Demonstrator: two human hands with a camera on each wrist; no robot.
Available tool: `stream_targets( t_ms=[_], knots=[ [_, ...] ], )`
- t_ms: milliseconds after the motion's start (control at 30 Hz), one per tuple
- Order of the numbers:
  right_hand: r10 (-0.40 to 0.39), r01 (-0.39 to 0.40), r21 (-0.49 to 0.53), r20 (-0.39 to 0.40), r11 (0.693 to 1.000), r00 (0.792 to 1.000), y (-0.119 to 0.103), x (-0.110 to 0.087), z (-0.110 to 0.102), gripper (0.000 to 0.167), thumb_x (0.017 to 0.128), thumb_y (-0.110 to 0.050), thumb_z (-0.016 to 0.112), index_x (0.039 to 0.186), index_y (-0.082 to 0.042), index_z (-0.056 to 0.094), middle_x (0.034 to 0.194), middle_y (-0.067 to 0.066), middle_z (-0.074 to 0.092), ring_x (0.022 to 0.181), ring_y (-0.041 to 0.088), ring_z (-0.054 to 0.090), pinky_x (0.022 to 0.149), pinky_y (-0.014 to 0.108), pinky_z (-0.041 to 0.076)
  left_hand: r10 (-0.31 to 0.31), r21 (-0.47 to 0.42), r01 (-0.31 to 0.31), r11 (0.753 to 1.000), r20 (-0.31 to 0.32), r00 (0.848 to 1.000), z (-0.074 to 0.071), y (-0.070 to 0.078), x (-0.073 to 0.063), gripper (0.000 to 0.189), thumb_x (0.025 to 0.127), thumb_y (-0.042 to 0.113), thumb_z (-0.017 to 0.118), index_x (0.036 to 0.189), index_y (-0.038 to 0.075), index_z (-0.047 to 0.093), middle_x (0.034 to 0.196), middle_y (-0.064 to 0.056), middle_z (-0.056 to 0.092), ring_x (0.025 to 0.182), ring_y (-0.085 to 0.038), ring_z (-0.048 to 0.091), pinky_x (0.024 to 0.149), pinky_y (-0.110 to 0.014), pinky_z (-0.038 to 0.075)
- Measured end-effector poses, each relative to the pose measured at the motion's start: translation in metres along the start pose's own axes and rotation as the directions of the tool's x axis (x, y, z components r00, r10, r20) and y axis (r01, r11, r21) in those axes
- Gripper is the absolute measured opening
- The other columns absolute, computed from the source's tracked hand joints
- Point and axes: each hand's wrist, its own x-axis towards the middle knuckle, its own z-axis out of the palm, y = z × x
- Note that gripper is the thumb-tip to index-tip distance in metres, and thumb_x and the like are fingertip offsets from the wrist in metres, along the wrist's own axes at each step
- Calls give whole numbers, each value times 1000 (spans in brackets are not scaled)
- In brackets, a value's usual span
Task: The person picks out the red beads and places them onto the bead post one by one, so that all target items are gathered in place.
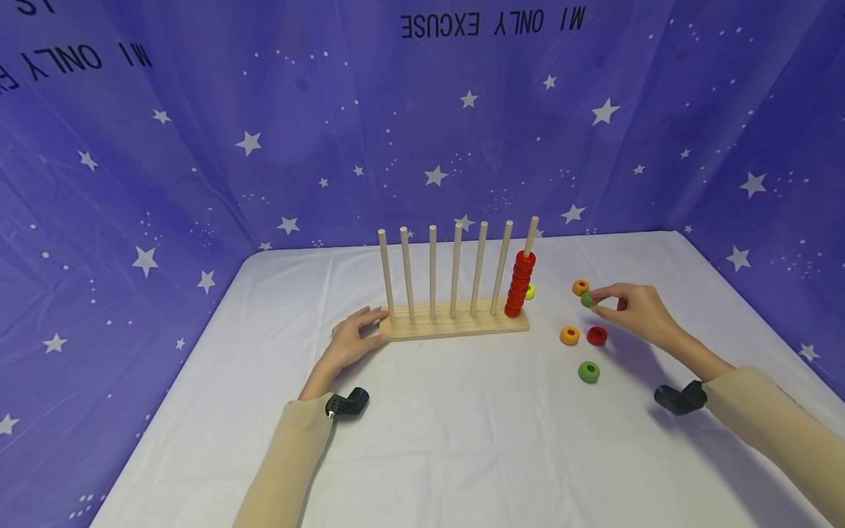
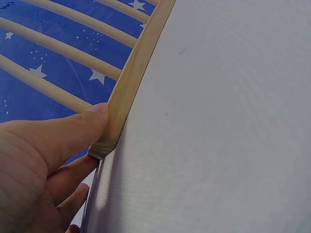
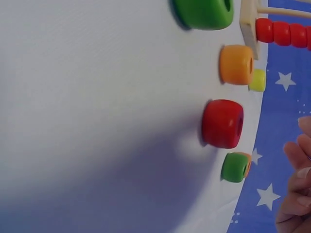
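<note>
A wooden peg stand (image 1: 455, 326) with several upright rods stands on the table. Red beads (image 1: 519, 284) are stacked on its rightmost rod. My left hand (image 1: 351, 341) grips the left end of the base, and up close the thumb (image 2: 87, 124) lies along its edge. On the right, my right hand (image 1: 634, 312) reaches over a green bead (image 1: 586, 300), thumb and index finger apart. In the right wrist view that green bead (image 3: 234, 167) sits on the cloth, apart from the fingers. An orange bead (image 1: 581, 287) lies right behind it.
Between the stand and my right forearm lie another orange bead (image 1: 570, 336), a red bead (image 1: 597, 336) and a nearer green bead (image 1: 589, 372). A yellow bead (image 1: 531, 292) is partly hidden behind the stand's right end. Purple star-printed cloth (image 1: 436, 132) walls the table's back and sides.
</note>
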Motion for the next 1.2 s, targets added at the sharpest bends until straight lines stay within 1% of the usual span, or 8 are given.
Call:
stream_targets(
  t_ms=[67,200,333,467,700,867,1033,1200],
  knots=[
    [6,-6,-2,19,1000,1000,3,-3,0,23,77,-10,71,98,0,71,89,18,71,50,2,36,45,22,30,3,1,-2,1000,-3,1000,1,0,0,51,83,23,69,131,11,54,144,-12,46,141,-37,29,108,-62,12],
    [35,-33,-25,82,999,996,7,-8,0,25,77,-11,72,100,-2,71,92,17,72,53,4,37,47,22,31,6,-2,-6,1000,-9,1000,1,0,0,51,83,23,69,131,11,55,143,-12,47,141,-36,30,108,-61,13],
    [57,-53,-31,144,998,988,10,-12,0,27,78,-11,72,103,-1,70,95,18,71,56,7,38,48,22,32,11,-5,-11,1000,-9,1000,1,0,0,51,83,23,69,130,10,55,143,-13,47,141,-37,30,108,-62,13],
    [75,-71,-26,191,997,979,13,-14,0,27,80,-13,70,104,-1,70,96,18,72,56,7,39,49,22,32,10,-13,-10,1000,-5,1000,-1,2,0,50,83,22,69,130,10,56,143,-13,47,141,-37,30,108,-62,12],
    [60,-63,4,239,998,969,16,-18,2,28,79,-14,72,103,-1,70,94,18,72,53,5,36,48,21,31,4,-13,-4,1000,-9,1000,-1,1,0,49,83,22,70,128,10,57,142,-12,49,140,-37,31,109,-62,13],
    [78,-84,10,279,996,957,19,-20,4,30,78,-15,73,105,-1,69,96,18,71,52,4,34,47,21,29,2,-10,-2,1000,-18,1000,0,0,0,49,82,22,71,128,10,57,141,-12,50,140,-37,32,109,-62,14],
    [79,-88,18,283,996,956,20,-22,7,30,78,-14,72,104,-1,69,95,18,71,51,4,34,47,21,29,3,-10,-3,1000,-5,1000,0,-1,0,49,83,23,69,129,10,56,142,-12,48,140,-37,31,109,-62,13],
    [72,-79,13,287,997,955,21,-22,10,32,77,-15,74,105,0,69,96,17,71,54,3,35,48,20,29,-1,7,1,1000,-23,1000,1,-2,-1,49,82,22,69,128,11,57,142,-11,49,140,-36,32,110,-62,13]
  ],
)
